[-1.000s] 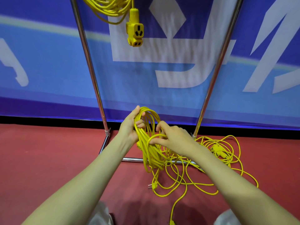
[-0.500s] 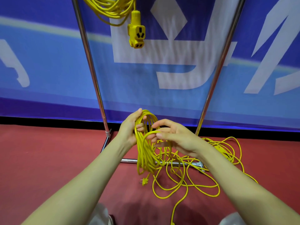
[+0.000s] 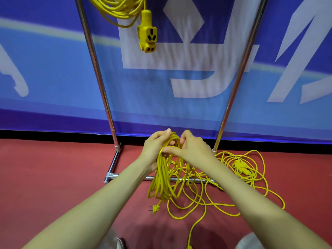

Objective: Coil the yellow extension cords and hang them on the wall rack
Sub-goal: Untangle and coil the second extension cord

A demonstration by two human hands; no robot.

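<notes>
Fingers of left hand were curled round the top of the coil, gripping the bunched loops low in front of the rack. Right hand pinched a single strand at the top of the same bundle with thumb and forefinger closed on it. Its other fingers were bent behind the loops, probably laying in another loop. Coil hung from both hands with its lower loops near the red floor and the plug dangling just under it.

Progress, as a judgement: one cord looked finished. The hung cord was bunched at the top edge between the rack poles, and its socket block hung down from it. The top bar was out of frame, so I couldn't tell how it was hooked.

The second cord was only part coiled. Several loops were gathered, but plenty of loose cord lay sprawled on the floor to the right, crossing the base frame. Its socket end sat in the tangle near the right pole. One strand ran off the bottom edge.

Left to do: gather the remaining slack, work through the tangle to the socket end, then lift the coil and hang it. Any further cords weren't visible.
</notes>
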